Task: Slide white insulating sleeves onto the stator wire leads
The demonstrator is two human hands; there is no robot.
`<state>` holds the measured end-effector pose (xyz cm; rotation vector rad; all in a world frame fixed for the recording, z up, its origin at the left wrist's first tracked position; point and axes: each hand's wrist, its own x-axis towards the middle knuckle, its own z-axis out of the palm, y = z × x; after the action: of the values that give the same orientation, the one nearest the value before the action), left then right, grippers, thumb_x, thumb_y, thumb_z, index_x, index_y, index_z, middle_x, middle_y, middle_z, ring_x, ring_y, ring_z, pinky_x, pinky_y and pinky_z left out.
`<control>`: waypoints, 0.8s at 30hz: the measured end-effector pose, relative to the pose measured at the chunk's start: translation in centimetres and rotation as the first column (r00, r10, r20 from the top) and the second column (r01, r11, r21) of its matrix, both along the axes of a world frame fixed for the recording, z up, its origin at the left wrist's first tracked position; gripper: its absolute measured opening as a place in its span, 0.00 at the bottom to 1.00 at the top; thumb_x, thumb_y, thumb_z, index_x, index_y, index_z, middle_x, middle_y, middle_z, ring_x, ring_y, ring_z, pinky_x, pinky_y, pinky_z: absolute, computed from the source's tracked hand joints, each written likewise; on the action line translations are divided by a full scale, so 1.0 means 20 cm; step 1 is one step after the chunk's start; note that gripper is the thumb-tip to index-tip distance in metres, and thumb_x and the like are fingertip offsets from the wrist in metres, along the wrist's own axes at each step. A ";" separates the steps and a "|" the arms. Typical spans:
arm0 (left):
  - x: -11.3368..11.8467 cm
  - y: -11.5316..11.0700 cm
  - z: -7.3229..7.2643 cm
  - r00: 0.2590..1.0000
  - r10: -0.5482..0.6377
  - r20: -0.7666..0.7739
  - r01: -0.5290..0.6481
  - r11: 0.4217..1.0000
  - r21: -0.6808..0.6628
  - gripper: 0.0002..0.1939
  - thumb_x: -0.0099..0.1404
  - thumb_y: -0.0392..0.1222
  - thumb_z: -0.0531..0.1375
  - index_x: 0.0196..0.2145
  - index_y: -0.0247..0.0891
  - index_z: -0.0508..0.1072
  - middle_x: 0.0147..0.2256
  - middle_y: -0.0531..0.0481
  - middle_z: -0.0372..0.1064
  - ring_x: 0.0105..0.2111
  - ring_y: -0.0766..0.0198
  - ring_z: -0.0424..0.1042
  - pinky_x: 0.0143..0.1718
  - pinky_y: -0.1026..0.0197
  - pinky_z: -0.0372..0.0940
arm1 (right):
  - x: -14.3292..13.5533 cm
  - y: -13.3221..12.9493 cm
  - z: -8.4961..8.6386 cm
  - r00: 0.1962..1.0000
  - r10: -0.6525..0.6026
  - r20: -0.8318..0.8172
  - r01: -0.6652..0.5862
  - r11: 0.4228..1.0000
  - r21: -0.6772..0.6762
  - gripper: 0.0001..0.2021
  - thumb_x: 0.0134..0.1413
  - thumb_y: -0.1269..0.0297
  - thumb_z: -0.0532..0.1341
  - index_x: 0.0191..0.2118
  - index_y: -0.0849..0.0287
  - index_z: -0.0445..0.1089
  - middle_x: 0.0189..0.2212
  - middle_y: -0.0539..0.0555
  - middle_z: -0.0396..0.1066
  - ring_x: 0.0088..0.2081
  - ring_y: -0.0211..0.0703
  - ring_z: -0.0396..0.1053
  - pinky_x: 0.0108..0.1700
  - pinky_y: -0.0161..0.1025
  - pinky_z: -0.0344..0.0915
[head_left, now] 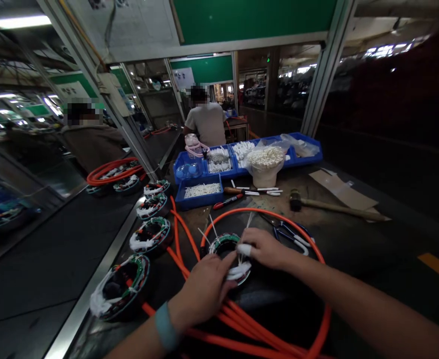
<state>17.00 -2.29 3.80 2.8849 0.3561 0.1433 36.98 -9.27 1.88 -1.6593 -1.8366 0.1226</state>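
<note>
A ring-shaped coil part [224,243] with green and white edges lies in front of me, thin white ties sticking up from its rim. My left hand [208,284], with a teal band at the wrist, rests on its left and near side, fingers closed around something too small to make out. At the ring's right side, my right hand [262,248] pinches thin white ties; a white wrap covers one fingertip. White sleeving [239,271] sits on the ring's near edge below the fingers. A thick orange cable [264,210] loops around the ring and both hands.
Several similar rings [120,286] line the left edge by a conveyor [28,279]. Behind are blue bins [200,201], a bag of white pieces [266,162], a mallet [331,207], pliers [290,235] and cardboard [342,189]. Two people sit beyond.
</note>
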 end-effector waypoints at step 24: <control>0.12 -0.16 -0.13 0.944 -0.022 0.330 -0.014 0.994 0.108 0.24 0.65 0.35 0.51 0.58 0.36 0.54 0.37 0.46 0.72 0.35 0.58 0.70 0.39 0.51 0.66 | 0.16 -0.39 0.07 0.927 -0.032 -0.373 0.180 0.911 0.370 0.14 0.51 0.74 0.56 0.43 0.50 0.63 0.40 0.54 0.73 0.43 0.48 0.72 0.44 0.47 0.69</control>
<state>19.43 -5.39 1.21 2.8931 0.2862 0.6568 40.18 -17.04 3.23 -1.3414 -1.3790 0.0001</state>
